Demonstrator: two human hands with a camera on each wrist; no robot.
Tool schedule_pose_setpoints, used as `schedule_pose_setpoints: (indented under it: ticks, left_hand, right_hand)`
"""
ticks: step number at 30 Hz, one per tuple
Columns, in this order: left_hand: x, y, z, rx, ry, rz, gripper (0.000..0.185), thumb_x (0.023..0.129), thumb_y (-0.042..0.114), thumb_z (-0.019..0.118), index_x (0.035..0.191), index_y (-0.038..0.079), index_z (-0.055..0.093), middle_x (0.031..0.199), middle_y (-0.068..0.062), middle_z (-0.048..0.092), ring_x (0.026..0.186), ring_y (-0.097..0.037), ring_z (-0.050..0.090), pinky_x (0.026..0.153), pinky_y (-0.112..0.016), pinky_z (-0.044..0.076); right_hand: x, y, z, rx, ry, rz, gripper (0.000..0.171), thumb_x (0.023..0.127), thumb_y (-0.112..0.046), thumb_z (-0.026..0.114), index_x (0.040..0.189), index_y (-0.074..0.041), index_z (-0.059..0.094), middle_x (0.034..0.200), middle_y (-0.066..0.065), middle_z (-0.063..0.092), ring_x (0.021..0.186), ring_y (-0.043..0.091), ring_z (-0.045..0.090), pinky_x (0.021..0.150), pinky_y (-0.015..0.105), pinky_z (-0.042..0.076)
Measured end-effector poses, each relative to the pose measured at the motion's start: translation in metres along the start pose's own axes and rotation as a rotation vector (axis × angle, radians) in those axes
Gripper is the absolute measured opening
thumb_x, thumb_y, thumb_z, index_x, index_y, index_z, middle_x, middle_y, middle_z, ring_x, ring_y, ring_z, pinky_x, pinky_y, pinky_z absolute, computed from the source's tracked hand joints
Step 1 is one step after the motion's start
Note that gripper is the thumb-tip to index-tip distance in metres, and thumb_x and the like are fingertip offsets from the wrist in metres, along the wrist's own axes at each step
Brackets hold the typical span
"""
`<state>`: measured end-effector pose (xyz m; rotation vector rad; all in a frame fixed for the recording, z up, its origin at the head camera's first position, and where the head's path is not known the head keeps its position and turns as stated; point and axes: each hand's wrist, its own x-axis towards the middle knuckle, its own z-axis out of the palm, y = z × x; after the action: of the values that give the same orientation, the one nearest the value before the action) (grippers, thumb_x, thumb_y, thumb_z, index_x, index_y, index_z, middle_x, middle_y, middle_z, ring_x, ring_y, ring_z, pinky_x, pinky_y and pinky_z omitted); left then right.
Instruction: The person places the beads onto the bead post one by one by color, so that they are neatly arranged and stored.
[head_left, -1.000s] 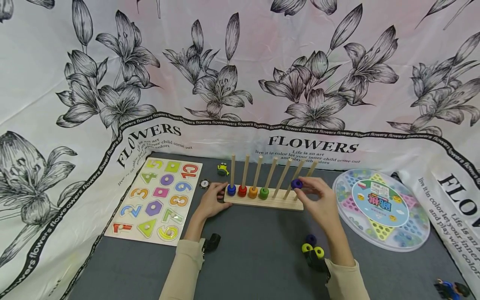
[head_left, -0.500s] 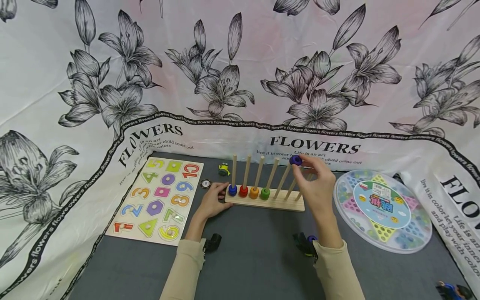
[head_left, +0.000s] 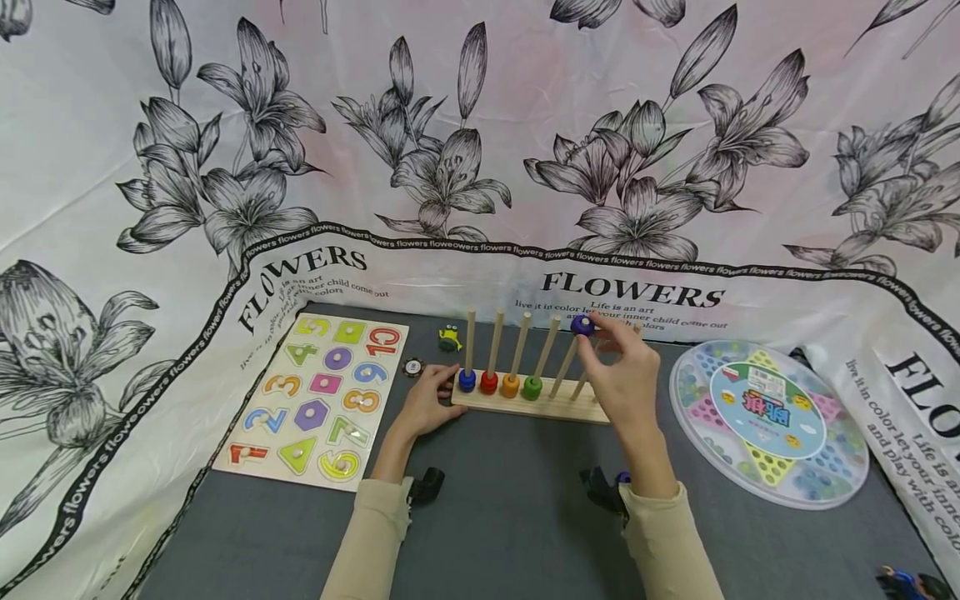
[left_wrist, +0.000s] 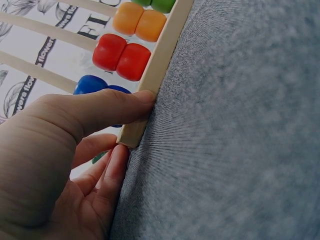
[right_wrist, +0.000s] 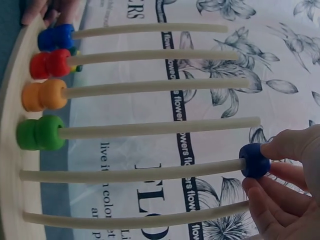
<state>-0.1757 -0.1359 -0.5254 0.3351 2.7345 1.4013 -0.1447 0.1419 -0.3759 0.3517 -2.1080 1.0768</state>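
Note:
My left hand (head_left: 426, 404) holds the left end of a wooden peg rack (head_left: 540, 406), its thumb on the front edge of the base. Pairs of blue (right_wrist: 56, 38), red (right_wrist: 50, 64), orange (right_wrist: 44, 95) and green beads (right_wrist: 41, 133) sit at the foot of the first pegs. With thumb and fingers, my right hand (head_left: 626, 379) pinches a dark blue bead (right_wrist: 254, 161) at the tip of the fifth peg (right_wrist: 135, 173). In the right wrist view the peg's tip meets the bead's face. No beads show on the sixth peg (right_wrist: 135, 219); the right hand hides part of the rack's right end.
A number-and-shape puzzle board (head_left: 311, 400) lies left of the rack. Behind the rack's left end are a small green toy (head_left: 450, 337) and a round chip (head_left: 412, 367). A round game board (head_left: 768, 421) lies right; a toy figure (head_left: 911, 583) is at the front right corner.
My right hand has lifted the dark blue bead from lower down by the right-hand pegs, then moved it left to the fifth peg's tip. The left hand stays on the rack.

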Motion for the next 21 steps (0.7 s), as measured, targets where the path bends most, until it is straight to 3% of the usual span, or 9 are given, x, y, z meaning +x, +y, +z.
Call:
schedule_pose_setpoints:
  ticks: [7,10,14,21]
  left_hand:
    - [-0.001,0.001,-0.001,-0.008,0.004,0.0,0.073,0.079,0.01,0.083,0.144,0.004,0.05,0.132,-0.016,0.046,0.108,-0.029,0.061,0.092,-0.038,0.055]
    - [-0.001,0.001,-0.001,-0.008,0.006,-0.002,0.073,0.079,0.01,0.083,0.144,0.004,0.05,0.132,-0.016,0.046,0.108,-0.03,0.061,0.092,-0.039,0.055]
    - [0.0,0.001,0.0,-0.009,0.006,-0.004,0.073,0.08,0.01,0.083,0.145,0.005,0.05,0.133,-0.016,0.046,0.109,-0.03,0.06,0.093,-0.039,0.055]
    - [0.001,0.002,0.0,-0.013,0.003,-0.006,0.074,0.079,0.009,0.083,0.145,0.004,0.05,0.133,-0.016,0.046,0.11,-0.029,0.06,0.094,-0.037,0.055]
  right_hand:
    - [-0.016,0.004,0.003,0.024,-0.052,0.071,0.032,0.081,0.007,0.074,0.112,0.009,0.068,0.095,0.021,0.072,0.075,0.036,0.068,0.071,0.007,0.049]
    - [-0.025,0.007,0.006,0.033,-0.072,0.122,0.032,0.081,0.006,0.074,0.113,0.009,0.068,0.097,0.021,0.072,0.079,0.037,0.069,0.074,0.024,0.058]
    - [-0.037,0.013,0.01,0.053,-0.102,0.211,0.032,0.082,0.003,0.075,0.114,0.007,0.069,0.099,0.021,0.072,0.085,0.038,0.07,0.078,0.05,0.058]
    - [-0.061,0.029,0.022,0.08,-0.197,0.371,0.033,0.083,0.002,0.074,0.115,0.008,0.068,0.105,0.026,0.07,0.097,0.043,0.068,0.087,0.051,0.057]
